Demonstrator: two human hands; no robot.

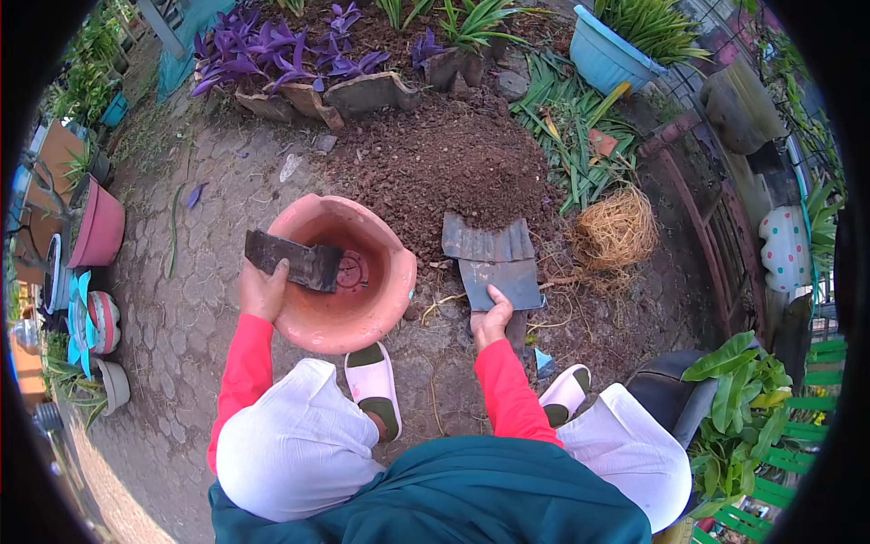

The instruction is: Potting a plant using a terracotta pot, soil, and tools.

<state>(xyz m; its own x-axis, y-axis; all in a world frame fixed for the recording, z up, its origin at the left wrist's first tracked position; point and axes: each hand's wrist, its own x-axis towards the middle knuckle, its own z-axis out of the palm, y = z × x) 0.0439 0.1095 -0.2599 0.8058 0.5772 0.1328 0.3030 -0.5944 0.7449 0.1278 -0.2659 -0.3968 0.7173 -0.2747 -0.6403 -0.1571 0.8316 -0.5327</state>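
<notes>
An orange-red clay-coloured plant pot [333, 326] stands on the paving, its wide mouth showing a bare inside. My left hand [265, 289] is at its left rim, closed on a dark flat strip [292, 262] that reaches over the opening. Dark brown soil [462, 156] lies heaped beyond the pot. To the right, my right hand [494, 318] grips a grey corrugated sheet piece [499, 275], thumb on top. The far edge of this sheet touches the near side of the soil heap, and a little soil lies on that edge.
Right of the soil lie a tangled root ball [615, 228] and cut green leaves [567, 122]. Purple plants [279, 51] grow behind broken tile edging [374, 94]. A light blue planter [612, 58] stands at the back right, a pink pot [98, 224] at the left.
</notes>
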